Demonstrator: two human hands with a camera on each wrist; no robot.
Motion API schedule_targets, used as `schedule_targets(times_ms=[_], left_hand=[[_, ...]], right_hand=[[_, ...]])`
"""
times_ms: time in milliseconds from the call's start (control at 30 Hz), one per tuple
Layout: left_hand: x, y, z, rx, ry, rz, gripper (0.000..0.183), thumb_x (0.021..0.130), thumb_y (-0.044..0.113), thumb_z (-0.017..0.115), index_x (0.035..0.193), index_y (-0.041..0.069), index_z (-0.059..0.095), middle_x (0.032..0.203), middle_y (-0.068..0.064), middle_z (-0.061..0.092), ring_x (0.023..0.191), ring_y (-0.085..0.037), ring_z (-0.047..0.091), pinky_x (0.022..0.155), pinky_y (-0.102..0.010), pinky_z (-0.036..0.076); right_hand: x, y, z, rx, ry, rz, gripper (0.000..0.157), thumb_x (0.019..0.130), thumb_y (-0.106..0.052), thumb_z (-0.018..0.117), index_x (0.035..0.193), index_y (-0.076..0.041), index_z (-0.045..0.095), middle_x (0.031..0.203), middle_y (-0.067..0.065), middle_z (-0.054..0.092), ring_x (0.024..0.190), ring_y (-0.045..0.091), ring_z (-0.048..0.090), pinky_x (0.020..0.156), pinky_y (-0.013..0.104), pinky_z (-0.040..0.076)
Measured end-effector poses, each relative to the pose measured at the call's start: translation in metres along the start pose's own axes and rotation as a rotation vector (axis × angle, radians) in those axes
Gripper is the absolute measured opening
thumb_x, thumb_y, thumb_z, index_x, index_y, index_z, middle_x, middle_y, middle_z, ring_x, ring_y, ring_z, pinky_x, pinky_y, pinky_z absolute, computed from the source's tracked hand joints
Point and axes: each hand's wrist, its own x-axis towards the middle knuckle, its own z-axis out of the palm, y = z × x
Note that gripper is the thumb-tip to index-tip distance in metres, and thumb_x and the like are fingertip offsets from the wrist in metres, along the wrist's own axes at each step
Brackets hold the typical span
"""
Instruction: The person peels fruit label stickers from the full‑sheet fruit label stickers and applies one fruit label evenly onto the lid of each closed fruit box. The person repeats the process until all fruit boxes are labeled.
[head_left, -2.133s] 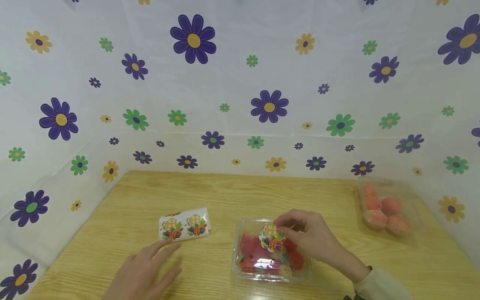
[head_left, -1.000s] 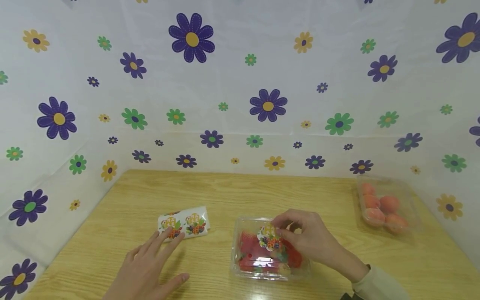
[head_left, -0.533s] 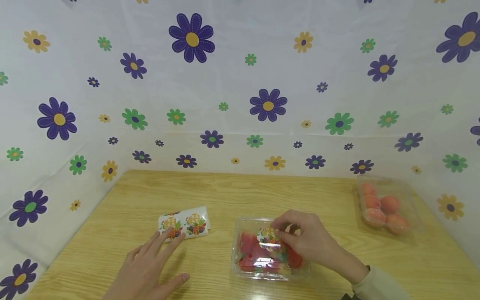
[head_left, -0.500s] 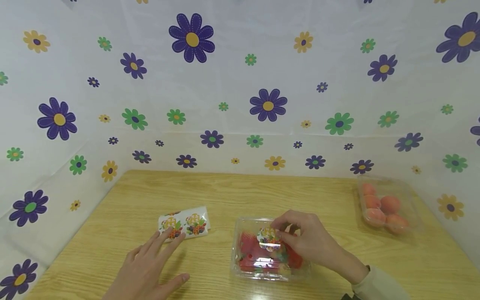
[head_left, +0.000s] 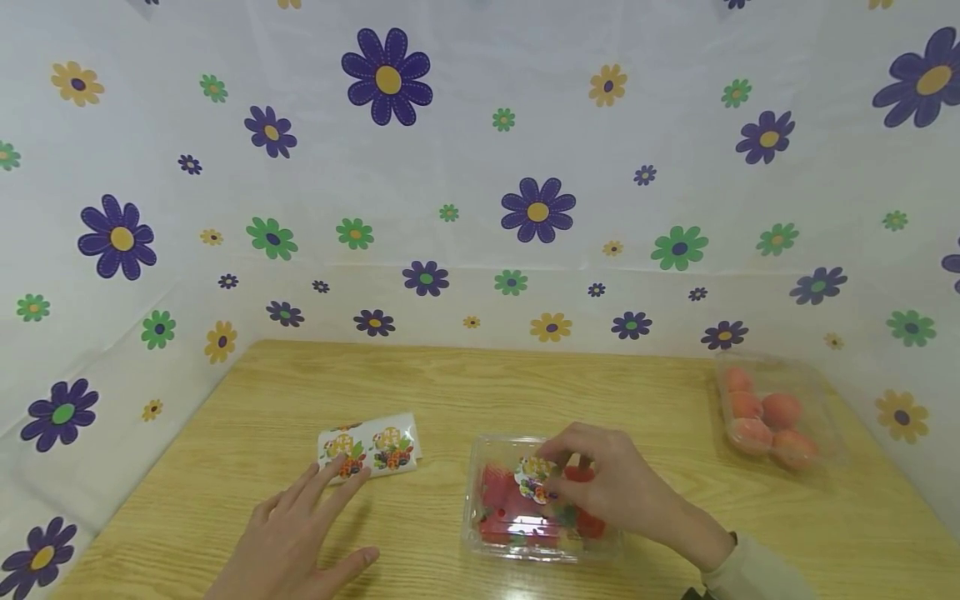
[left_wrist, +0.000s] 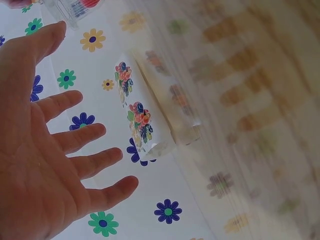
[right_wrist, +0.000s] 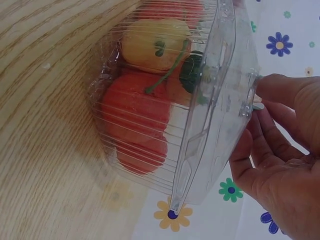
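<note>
A clear plastic fruit box (head_left: 476,521) stands on the table in front of me, its lid down. Red and yellow fruit (right_wrist: 137,110) shows through its ribbed side. Over the lid, my right hand (head_left: 618,483) pinches a round fruit-print sticker (head_left: 529,482) at its right edge; in the right wrist view the thumb touches the lid's top. Whether the sticker is fully stuck down I cannot tell. My left hand (head_left: 292,537) is spread palm down, its fingertips over the near edge of a white folded sticker sheet (head_left: 396,448). The left wrist view shows the palm (left_wrist: 45,150) holding nothing.
A second clear box (head_left: 817,400) with several orange-pink round fruits stands at the table's right. A white flowered cloth (head_left: 450,167) encloses the wooden table (head_left: 525,375) at the back and both sides.
The left hand has slid forward to the sticker sheet since two seconds ago. Most recently, my right thumb and fingers have shifted slightly left over the sticker. Both boxes stay put.
</note>
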Motion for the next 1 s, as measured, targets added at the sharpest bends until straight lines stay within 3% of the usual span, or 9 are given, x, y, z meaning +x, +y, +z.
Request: schedule_targets(times_ms=[433, 667, 1000], left_hand=[[-0.0016, -0.0002, 0.0010, -0.013, -0.018, -0.013, 0.080, 0.084, 0.068, 0.071, 0.149, 0.026, 0.053, 0.151, -0.011, 0.054, 0.131, -0.044, 0.058, 0.086, -0.069, 0.052], [-0.0012, 0.0007, 0.0007, -0.025, -0.026, -0.018, 0.078, 0.084, 0.068, 0.071, 0.148, 0.027, 0.054, 0.152, -0.010, 0.054, 0.131, -0.044, 0.058, 0.085, -0.069, 0.052], [0.0002, 0.0031, 0.0001, -0.030, -0.043, -0.028, 0.077, 0.085, 0.069, 0.070, 0.148, 0.028, 0.054, 0.153, -0.010, 0.054, 0.131, -0.045, 0.057, 0.085, -0.070, 0.051]], right_hand=[[0.0004, -0.0041, 0.0042, -0.073, -0.036, 0.033, 0.040, 0.078, -0.009, 0.088, 0.115, -0.010, 0.075, 0.097, -0.004, 0.068, 0.085, 0.006, 0.060, 0.068, 0.023, 0.057], [0.0017, -0.0039, 0.0061, -0.084, -0.046, 0.018, 0.035, 0.080, -0.006, 0.086, 0.113, -0.009, 0.075, 0.098, -0.003, 0.067, 0.087, 0.007, 0.062, 0.074, 0.026, 0.060], [0.0025, -0.0055, 0.0052, -0.078, -0.092, 0.075, 0.032, 0.083, -0.008, 0.084, 0.114, -0.011, 0.075, 0.103, -0.005, 0.068, 0.094, 0.008, 0.067, 0.083, 0.030, 0.062]])
